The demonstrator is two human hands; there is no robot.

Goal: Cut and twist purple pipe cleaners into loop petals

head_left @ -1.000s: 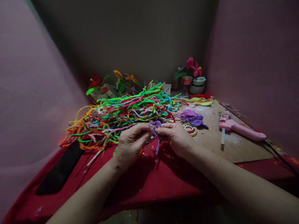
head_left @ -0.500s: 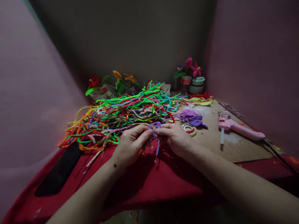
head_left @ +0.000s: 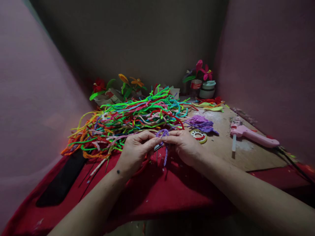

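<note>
Between my two hands is a purple pipe cleaner [head_left: 165,156], bent into a small loop at the top with one end hanging down. My left hand [head_left: 137,149] pinches it from the left between thumb and forefinger. From the right, my right hand [head_left: 185,144] grips the same pipe cleaner, fingertips almost touching those of the left. Just behind the hands lies a big heap of multicoloured pipe cleaners [head_left: 145,113]. A small dark metal piece [head_left: 157,147] shows beneath the fingers; what it is I cannot make out.
A pink hot glue gun [head_left: 256,136] rests on a brown board [head_left: 221,154] at right, its cord trailing off. Purple pipe-cleaner pieces [head_left: 201,124] and a tape roll [head_left: 199,136] lie nearby. A black flat object [head_left: 62,178] is at left. Pipe-cleaner flowers [head_left: 206,72] stand behind.
The purple loop has shifted slightly left and looks rounder. Both hands have moved only a little, and the metal piece under them shows more.
</note>
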